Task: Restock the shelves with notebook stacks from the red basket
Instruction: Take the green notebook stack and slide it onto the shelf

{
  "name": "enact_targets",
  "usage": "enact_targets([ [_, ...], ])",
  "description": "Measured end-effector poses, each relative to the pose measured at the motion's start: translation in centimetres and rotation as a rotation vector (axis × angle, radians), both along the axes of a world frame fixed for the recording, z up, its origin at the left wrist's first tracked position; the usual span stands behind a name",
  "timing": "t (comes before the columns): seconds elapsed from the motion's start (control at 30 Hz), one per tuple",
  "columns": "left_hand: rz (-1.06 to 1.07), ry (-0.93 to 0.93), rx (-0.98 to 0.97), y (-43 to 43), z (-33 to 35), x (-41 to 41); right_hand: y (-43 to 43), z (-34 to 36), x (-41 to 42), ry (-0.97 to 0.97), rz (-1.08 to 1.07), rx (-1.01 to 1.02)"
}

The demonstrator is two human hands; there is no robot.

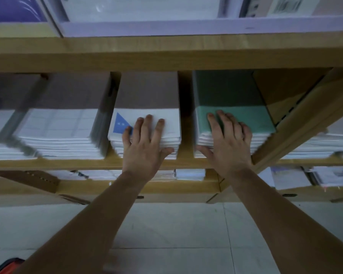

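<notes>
Our left hand (145, 143) flat, fingers spread, nothing gripped, on white notebook stack (172, 117); right hand (229, 143) likewise on green stack (255, 119), middle shelf (67, 164). We push evenly, square edges (thumbs guide fronts). Red basket (6, 265) near left.

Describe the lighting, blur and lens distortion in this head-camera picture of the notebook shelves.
Head view: dim, bluish light; upper shelf board shadows the rear of the green notebook stack and blue-triangle notebook stack; white stacks at left smear with blur, while left hand and right hand look sharper; wide-angle lens slants the right upright.
</notes>
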State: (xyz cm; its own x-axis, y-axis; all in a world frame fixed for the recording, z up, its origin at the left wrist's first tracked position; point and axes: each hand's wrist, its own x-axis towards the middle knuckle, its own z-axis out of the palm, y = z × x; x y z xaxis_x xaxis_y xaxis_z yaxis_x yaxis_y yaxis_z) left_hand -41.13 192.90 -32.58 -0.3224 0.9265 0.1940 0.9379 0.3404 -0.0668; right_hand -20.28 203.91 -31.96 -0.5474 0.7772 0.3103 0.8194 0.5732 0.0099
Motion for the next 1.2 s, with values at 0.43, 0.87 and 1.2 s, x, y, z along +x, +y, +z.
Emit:
enact_targets([
  [0.43,0.052,-0.016,0.039,0.1,-1.8,0.3,-0.3,-1.4,-0.7,0.042,-0.008,0.014],
  [0.87,-0.024,0.017,0.138,-2.4,-0.5,-3.2,-0.2,-0.2,1.9,0.018,-0.069,-0.053],
  [1.2,0.098,-0.078,0.377,-9.2,2.4,-6.3,-7.8,3.1,-4.5,-0.008,0.264,-0.074],
])
